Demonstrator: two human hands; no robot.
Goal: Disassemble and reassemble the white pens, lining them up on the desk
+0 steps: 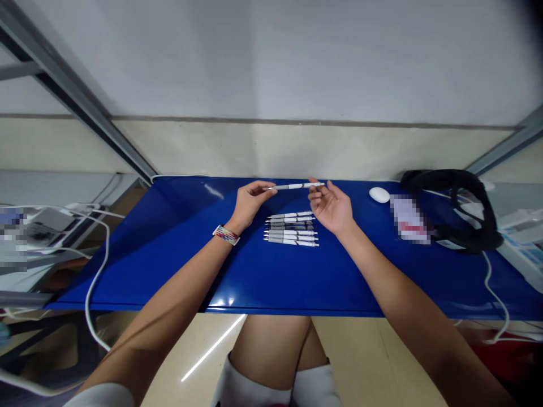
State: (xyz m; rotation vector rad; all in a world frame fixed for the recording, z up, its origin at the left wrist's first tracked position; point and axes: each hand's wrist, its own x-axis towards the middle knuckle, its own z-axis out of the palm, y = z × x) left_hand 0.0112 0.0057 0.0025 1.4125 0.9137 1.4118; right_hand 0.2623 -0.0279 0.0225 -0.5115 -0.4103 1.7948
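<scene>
A white-and-grey click pen (pixel 292 186) is held level above the row of pens, its tip toward the left. My left hand (pixel 249 204), wearing a multicoloured wristband (pixel 226 234), pinches the tip end between thumb and fingers. At the clicker end is my right hand (pixel 333 208), palm turned up, fingers loosely curled and thumb apart; the pen's end lies by its fingertips. Below, several similar pens (pixel 291 233) lie side by side on the blue table (pixel 169 265), tips to the left; one among them looks darker. My right fingers hover close to their clicker ends.
To the right are a white mouse-like object (pixel 379 195), a blurred-out card or packet (pixel 409 220) and a black strap-like headset (pixel 466 209). White cables (pixel 99 271) hang at the left edge. A pale wall (pixel 280 150) stands behind the table, with metal frame posts (pixel 91 116) alongside.
</scene>
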